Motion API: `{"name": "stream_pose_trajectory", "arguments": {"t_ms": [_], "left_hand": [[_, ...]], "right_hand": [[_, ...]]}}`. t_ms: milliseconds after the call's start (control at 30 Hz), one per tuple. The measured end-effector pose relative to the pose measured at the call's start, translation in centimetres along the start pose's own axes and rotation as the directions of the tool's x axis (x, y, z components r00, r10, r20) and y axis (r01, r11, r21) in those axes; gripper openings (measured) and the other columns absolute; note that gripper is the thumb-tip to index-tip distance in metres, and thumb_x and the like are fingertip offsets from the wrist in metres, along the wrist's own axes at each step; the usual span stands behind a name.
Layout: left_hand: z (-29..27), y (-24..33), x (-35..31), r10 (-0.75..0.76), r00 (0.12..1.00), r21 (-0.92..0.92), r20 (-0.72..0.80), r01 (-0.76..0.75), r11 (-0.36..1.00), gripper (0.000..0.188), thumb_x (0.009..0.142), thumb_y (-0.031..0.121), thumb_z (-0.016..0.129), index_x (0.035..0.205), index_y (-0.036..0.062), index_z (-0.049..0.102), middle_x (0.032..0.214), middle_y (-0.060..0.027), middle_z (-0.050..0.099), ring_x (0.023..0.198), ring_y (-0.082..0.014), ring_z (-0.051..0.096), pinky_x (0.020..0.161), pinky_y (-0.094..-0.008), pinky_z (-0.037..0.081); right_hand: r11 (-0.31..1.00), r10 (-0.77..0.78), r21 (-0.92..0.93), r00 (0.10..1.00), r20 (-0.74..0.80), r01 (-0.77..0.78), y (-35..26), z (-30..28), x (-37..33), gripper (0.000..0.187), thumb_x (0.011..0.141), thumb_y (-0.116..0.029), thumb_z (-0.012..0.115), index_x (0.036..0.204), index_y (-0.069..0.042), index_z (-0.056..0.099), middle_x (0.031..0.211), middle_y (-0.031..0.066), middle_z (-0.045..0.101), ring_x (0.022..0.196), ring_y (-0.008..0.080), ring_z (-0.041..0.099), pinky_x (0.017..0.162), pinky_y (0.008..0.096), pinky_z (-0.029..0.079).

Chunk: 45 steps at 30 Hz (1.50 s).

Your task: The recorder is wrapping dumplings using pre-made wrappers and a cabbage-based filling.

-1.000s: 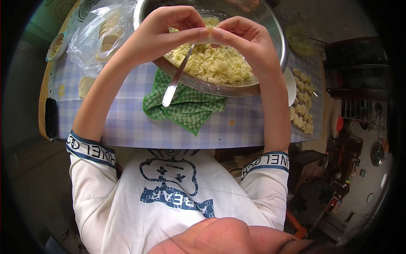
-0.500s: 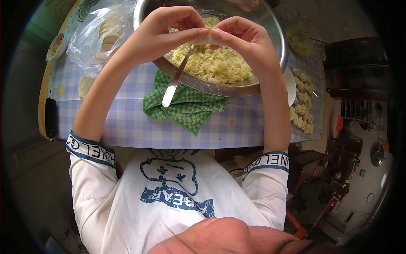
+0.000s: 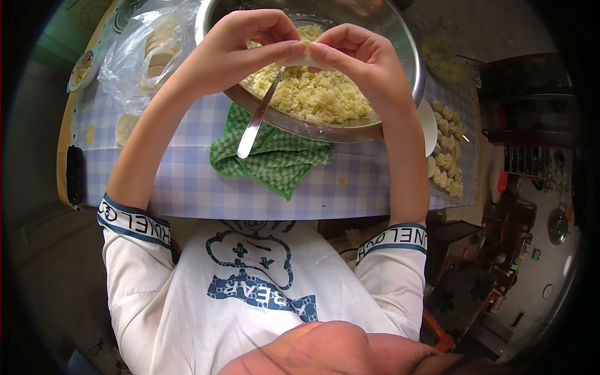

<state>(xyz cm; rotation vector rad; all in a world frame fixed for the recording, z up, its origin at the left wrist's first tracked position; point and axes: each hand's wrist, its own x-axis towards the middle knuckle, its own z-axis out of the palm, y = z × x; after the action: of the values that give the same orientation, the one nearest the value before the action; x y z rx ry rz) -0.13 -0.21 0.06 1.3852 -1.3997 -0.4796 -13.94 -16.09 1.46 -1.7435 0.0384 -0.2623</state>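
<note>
Barely anything moved since the earlier frame: bare left hand [image 3: 247,49], bare right hand [image 3: 372,61] and wide silver metal bowl [image 3: 312,130] sit marginally further left. Thumbs and fingertips of both clamped on small pale dough piece [image 3: 307,58], above bowl. Likely light, soft, tears easily; pinch edges gently.
</note>
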Motion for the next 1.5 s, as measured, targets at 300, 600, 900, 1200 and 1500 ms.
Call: {"name": "stream_pose_trajectory", "arguments": {"t_ms": [300,600,900,1200,1500], "left_hand": [[0.13,0.01,0.03,-0.001,0.999,-0.029,-0.04,-0.001,1.0,0.02,0.085,0.019,0.061,0.089,-0.0005,0.06,0.076,-0.0024,0.06,0.075,-0.0085,0.058,0.07,-0.0227,0.047],[0.24,-0.33,-0.01,-0.031,0.996,-0.095,-0.088,0.022,0.995,0.019,0.085,0.018,0.061,0.088,-0.0008,0.059,0.074,-0.0012,0.059,0.072,-0.0069,0.056,0.068,-0.0221,0.046],[-0.19,0.1,0.11,-0.084,0.996,-0.072,0.005,0.084,0.994,0.016,0.087,0.012,0.058,0.094,-0.0022,0.056,0.086,-0.0022,0.057,0.082,-0.0068,0.055,0.074,-0.0212,0.046],[-0.2,-0.25,-0.03,-0.077,0.997,-0.101,-0.018,0.075,0.992,0.016,0.087,0.012,0.058,0.093,-0.0022,0.056,0.086,-0.002,0.056,0.083,-0.0068,0.055,0.074,-0.0216,0.046],[-0.12,-0.14,-0.03,-0.108,0.993,-0.185,-0.048,0.097,0.978,0.016,0.088,0.012,0.057,0.095,-0.0023,0.056,0.087,-0.0019,0.056,0.083,-0.0063,0.054,0.074,-0.0212,0.045]], "right_hand": [[1.0,-0.001,0.023,1.0,-0.012,0.002,-0.27,0.16,0.0,0.018,0.083,-0.012,0.062,0.095,0.001,0.06,0.085,0.0082,0.064,0.078,0.0153,0.063,0.073,0.0268,0.053],[0.999,0.025,0.045,0.999,-0.033,-0.023,0.01,-0.08,0.04,0.018,0.084,-0.016,0.062,0.093,0.0,0.06,0.084,0.0082,0.064,0.075,0.0155,0.064,0.072,0.025,0.051],[0.999,0.007,0.046,1.0,-0.03,-0.006,-0.14,-0.13,-0.08,0.018,0.083,-0.017,0.063,0.091,-0.001,0.06,0.081,0.0074,0.064,0.074,0.0153,0.064,0.072,0.0256,0.051],[0.999,0.019,0.04,0.998,-0.058,-0.016,-0.11,-0.06,0.1,0.021,0.085,-0.022,0.062,0.093,-0.002,0.063,0.081,0.006,0.065,0.074,0.0145,0.064,0.073,0.0261,0.051],[0.998,0.044,0.044,0.997,-0.063,-0.041,-0.02,-0.28,-0.01,0.02,0.083,-0.018,0.063,0.093,-0.001,0.062,0.083,0.007,0.065,0.074,0.015,0.064,0.073,0.0267,0.051]]}}
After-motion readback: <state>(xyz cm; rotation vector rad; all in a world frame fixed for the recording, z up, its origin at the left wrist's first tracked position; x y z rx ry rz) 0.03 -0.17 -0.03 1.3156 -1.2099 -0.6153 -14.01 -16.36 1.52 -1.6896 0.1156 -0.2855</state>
